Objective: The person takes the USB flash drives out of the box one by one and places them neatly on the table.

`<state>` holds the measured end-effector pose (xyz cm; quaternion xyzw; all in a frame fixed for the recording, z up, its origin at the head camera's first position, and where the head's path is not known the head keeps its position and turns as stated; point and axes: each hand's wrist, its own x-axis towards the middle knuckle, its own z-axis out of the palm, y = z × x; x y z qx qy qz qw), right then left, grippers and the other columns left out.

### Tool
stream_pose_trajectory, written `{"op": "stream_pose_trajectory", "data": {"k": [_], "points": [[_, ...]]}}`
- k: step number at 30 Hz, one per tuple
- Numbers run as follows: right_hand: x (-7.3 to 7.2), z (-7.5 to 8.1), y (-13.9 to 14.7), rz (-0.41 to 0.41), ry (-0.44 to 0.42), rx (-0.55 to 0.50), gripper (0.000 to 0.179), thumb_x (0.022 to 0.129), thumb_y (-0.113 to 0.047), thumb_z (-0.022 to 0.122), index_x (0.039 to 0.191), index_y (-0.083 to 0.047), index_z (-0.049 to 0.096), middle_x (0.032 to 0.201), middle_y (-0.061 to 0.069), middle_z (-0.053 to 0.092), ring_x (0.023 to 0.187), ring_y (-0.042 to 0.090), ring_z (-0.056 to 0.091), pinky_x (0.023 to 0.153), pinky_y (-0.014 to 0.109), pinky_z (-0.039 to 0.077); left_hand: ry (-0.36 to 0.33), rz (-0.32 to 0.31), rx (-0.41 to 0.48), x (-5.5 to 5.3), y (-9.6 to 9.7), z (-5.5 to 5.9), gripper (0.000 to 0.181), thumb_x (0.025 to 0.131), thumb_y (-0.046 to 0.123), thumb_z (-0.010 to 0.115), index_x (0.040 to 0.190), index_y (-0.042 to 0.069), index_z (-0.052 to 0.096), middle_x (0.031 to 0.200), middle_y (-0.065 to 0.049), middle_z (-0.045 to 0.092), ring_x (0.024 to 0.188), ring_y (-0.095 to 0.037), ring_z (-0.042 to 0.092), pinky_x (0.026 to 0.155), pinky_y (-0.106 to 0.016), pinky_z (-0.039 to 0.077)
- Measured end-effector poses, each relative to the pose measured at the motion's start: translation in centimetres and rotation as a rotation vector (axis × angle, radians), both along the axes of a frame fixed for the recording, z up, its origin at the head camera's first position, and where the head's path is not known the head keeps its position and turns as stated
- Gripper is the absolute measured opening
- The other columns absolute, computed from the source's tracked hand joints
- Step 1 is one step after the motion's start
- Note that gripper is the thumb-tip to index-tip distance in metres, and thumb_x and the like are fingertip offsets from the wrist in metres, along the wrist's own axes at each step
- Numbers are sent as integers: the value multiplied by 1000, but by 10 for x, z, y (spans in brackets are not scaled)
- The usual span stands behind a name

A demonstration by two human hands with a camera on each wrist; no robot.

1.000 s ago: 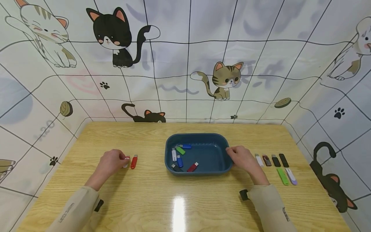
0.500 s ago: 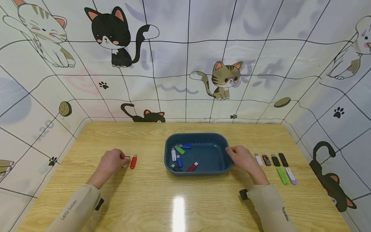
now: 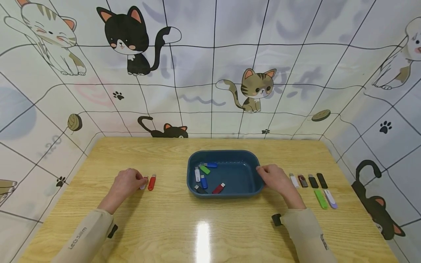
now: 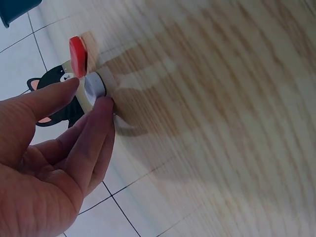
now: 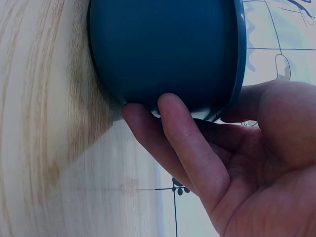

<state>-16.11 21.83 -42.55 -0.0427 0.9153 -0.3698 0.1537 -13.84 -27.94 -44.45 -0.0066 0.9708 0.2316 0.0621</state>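
On the left side of the table, my left hand (image 3: 126, 182) pinches a whitish USB flash drive (image 4: 95, 86) between thumb and fingertips, and the fingers cover part of it. A red USB flash drive (image 3: 152, 182) lies right beside it. My right hand (image 3: 275, 179) grips the right end of a dark blue rectangular bin (image 3: 227, 196), with the thumb at the rim and fingers against the outer wall in the right wrist view. Inside the bin, toward its left, lie several flash drives, among them a green one (image 3: 205, 169), a white one (image 3: 197, 174) and a dark red one (image 3: 218, 188).
Right of the bin, several more flash drives lie on the wooden table (image 3: 171, 226) in two rows, including a black one (image 3: 322, 180) and a bright green one (image 3: 320, 199). A cat-print curtain (image 3: 197, 69) encloses the table's back and sides.
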Motion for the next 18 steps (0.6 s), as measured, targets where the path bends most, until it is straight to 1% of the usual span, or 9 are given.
{"op": "stream_pose_trajectory", "data": {"k": [2, 5, 7, 10, 14, 16, 18], "points": [[0, 0, 0, -1, 2, 4, 45, 112, -28, 44, 90, 0, 70, 67, 8, 57, 68, 24, 71, 67, 40, 58, 1, 7, -6, 0, 0, 2, 24, 93, 21, 75, 87, -3, 73, 77, -6, 68, 67, -20, 56, 58, -33, 45], [0, 1, 0, 0, 4, 6, 45, 112, -28, 43, 91, 1, 71, 67, 8, 57, 69, 25, 71, 68, 41, 58, 26, 12, -10, 0, 0, 5, 31, 94, 22, 75, 98, -8, 71, 87, -14, 70, 75, -26, 62, 64, -39, 51], [0, 1, 0, 2, 5, 7, 45, 112, -28, 43, 93, 1, 72, 68, 9, 58, 69, 25, 71, 68, 41, 59, 62, 8, -6, 0, 1, 8, 35, 94, 21, 75, 105, -11, 68, 91, -18, 70, 79, -29, 64, 68, -44, 53], [0, 2, 0, 4, 4, 3, 45, 112, -27, 43, 98, 3, 72, 71, 10, 60, 71, 25, 72, 69, 42, 59, 133, -3, 16, -1, 7, 16, 36, 95, 19, 72, 113, -12, 66, 95, -20, 70, 83, -32, 66, 73, -49, 53], [0, 2, 0, 7, 8, 0, 44, 112, -27, 43, 101, 4, 72, 73, 9, 61, 71, 25, 72, 69, 41, 59, 214, -34, 56, -1, 25, 32, 31, 95, 15, 69, 114, -9, 67, 100, -21, 70, 90, -35, 69, 81, -54, 52], [1, 2, 0, 7, 9, 2, 44, 112, -27, 43, 100, 4, 72, 72, 10, 60, 71, 26, 72, 69, 41, 59, 236, -56, 75, 1, 37, 40, 29, 95, 14, 69, 114, -8, 68, 103, -22, 70, 94, -36, 70, 84, -55, 52], [1, 1, 0, 7, 10, 4, 44, 112, -27, 43, 100, 4, 73, 72, 9, 60, 71, 26, 72, 69, 41, 59, 261, -81, 82, 1, 50, 47, 26, 95, 13, 69, 112, -7, 69, 103, -22, 70, 94, -36, 70, 84, -54, 53]]}}
